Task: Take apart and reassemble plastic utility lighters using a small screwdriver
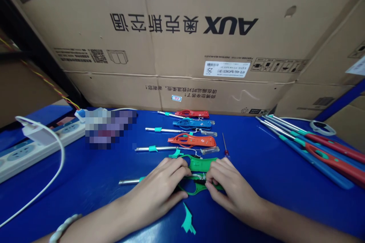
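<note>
Both my hands rest on the blue table [256, 148] and pinch a green plastic lighter body [203, 164] that lies open between them. My left hand [164, 182] holds its left end, where a metal nozzle tube [129, 181] sticks out to the left. My right hand [228, 186] grips its right end with curled fingers. Small white wires show between my fingertips. A loose teal plastic piece [188, 222] lies just in front of my hands.
Behind my hands lie three opened lighters: orange [194, 140], blue [192, 123] and red [192, 113]. A small screwdriver [225, 146] lies beside them. Several assembled lighters [313, 146] are piled at right. A power strip [34, 146] with a white cable is at left. Cardboard boxes [182, 45] wall the back.
</note>
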Tool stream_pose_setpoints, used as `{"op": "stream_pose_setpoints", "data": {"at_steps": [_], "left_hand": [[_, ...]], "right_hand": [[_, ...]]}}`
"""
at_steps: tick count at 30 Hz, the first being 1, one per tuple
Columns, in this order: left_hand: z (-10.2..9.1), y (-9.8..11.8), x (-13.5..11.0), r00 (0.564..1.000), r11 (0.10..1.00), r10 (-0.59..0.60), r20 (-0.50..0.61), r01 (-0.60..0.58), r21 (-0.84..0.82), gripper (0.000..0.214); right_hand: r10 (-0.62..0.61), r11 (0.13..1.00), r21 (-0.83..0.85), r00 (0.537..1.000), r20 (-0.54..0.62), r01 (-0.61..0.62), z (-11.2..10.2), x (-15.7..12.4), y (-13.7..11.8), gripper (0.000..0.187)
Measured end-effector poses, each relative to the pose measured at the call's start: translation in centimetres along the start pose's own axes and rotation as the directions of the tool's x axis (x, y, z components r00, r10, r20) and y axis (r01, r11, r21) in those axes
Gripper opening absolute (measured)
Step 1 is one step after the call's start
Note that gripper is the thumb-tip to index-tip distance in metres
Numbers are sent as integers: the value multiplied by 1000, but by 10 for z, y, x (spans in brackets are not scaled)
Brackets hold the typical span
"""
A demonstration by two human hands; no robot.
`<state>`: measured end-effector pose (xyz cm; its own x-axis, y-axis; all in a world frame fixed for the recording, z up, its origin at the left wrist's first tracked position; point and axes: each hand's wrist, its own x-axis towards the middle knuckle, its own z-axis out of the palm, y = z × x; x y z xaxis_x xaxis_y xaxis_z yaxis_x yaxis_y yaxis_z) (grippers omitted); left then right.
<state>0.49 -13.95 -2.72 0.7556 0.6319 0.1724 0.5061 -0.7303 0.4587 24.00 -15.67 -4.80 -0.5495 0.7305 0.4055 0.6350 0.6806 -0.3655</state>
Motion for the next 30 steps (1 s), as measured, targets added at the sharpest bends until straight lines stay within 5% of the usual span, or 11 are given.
{"op": "stream_pose_setpoints", "data": {"at_steps": [6, 14, 30], "left_hand": [[-3, -3, 3, 996, 998, 64, -56, -64, 5, 15], [-1, -8, 6, 988, 987, 139, -65, -133, 85, 22], [-4, 1, 6, 1000, 995, 6, 19, -8, 103, 24]], "right_hand": [[5, 1000, -18, 1000, 23, -4, -1, 1, -2, 17], [5, 1000, -22, 1000, 30, -5, -3, 2, -4, 17], [-49, 995, -87, 999, 1, 49, -3, -2, -6, 14]]}}
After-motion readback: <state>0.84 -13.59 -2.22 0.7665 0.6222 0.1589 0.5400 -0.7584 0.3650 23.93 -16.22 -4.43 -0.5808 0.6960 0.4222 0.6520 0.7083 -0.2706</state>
